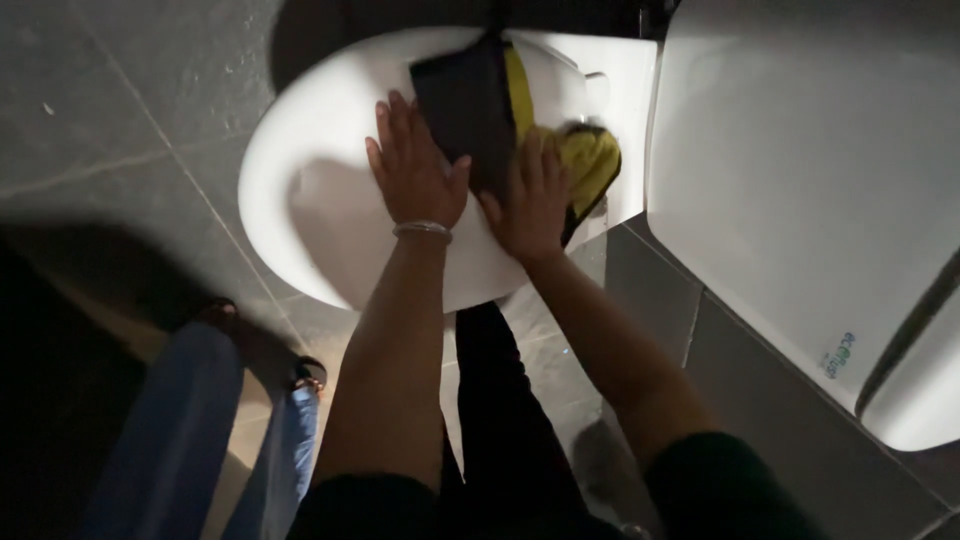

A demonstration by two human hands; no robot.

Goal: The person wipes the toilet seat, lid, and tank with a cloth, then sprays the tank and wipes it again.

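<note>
A: Grey tile floor on the far left, with someone's blue trouser legs and sandalled feet standing at the lower left. What's next over?

B: The white toilet seat lid, closed. The left hand lies flat on it, fingers spread, gripping nothing, a bangle at the wrist.

A: And that dark thing?

B: A black flat pad leaning just beside the left hand's fingers, touching the lid. The right hand is pressed down open next to it, its fingertips on a yellow cloth bunched near the hinge.

A: Far right?

B: A white cistern, well apart from both hands.
</note>
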